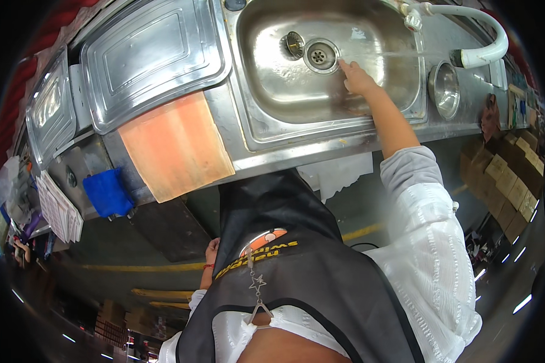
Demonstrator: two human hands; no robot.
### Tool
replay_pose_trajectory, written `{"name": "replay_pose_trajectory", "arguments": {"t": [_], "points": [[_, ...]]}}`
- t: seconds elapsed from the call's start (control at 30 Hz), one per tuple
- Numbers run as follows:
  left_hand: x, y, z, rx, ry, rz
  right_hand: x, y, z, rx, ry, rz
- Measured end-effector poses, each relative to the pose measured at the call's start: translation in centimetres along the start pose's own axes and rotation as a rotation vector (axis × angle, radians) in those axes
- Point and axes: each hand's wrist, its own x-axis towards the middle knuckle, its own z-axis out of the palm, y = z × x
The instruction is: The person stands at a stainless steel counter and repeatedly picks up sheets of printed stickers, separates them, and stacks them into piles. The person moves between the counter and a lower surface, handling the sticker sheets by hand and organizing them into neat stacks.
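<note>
My right hand (358, 78) reaches into the steel sink (266, 91), palm down, with its index finger stretched toward the drain (321, 56). Nothing shows in its grasp, and the fingertip is at or just over the drain's right rim. Left of the drain, a small round strainer (295, 44) leans on the sink floor. From the white curved faucet (487, 54) on the right, a thin stream of water runs across toward my hand. My left hand (212, 249) hangs low beside my dark apron (321, 296), away from the counter; its fingers are partly hidden.
A steel bowl (447, 91) stands right of the sink. On the left are a large metal tray-like lid (157, 60), an orange-pink sheet (178, 145) over the counter edge, a blue cloth (108, 192) and a stack of papers (59, 206). Cardboard boxes (505, 181) are piled at right.
</note>
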Motion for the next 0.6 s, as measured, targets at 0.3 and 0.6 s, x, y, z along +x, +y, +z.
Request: {"name": "replay_pose_trajectory", "arguments": {"t": [0.3, 0.6], "points": [[1.2, -2.2, -0.9, 0.071, 0.007, 0.000, 2.0, -1.4, 0.3, 0.111, 0.015, 0.056], [1.3, -3.3, -1.3, -0.079, -0.021, 0.012, 3.4, -4.2, -1.4, 0.131, 0.050, 0.016]]}}
